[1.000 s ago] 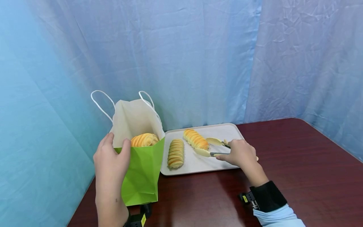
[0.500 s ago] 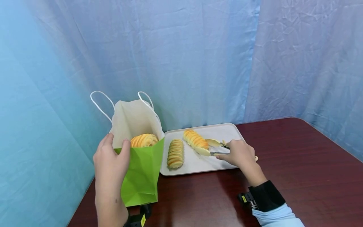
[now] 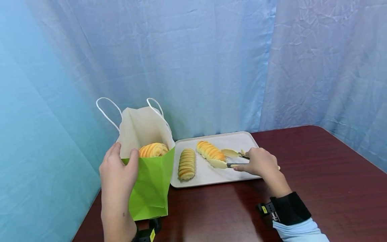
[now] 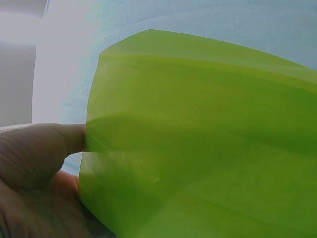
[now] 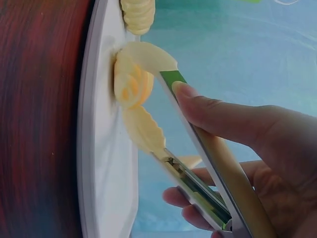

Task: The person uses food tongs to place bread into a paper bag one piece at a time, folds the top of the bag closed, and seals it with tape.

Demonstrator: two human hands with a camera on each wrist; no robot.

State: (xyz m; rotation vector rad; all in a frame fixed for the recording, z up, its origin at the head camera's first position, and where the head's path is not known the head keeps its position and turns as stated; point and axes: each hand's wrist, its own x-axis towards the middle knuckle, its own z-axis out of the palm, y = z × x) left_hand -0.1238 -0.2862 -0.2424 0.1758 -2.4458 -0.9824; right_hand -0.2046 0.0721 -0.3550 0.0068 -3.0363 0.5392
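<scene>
On the pale tray (image 3: pixel 235 142), to the right of the green paper bag (image 3: pixel 151 188), lies a long roll (image 3: pixel 210 151), slanted, its near end between the two tips of my tongs (image 5: pixel 218 156). Half a second ago both roll and tongs were slightly farther left; they have shifted together a little to the right. I take this to mean the tips have a grip on it, though it has not left the tray. My right hand (image 3: pixel 260 163) clasps the tongs, thumb on one arm, fingers on the other. My left hand (image 3: pixel 118 171) holds the bag's near left edge, unmoved; I cannot see its fingertips fully. A second roll (image 3: pixel 186 164) lies nearer the bag; a third roll (image 3: pixel 154 150) shows inside it.
</scene>
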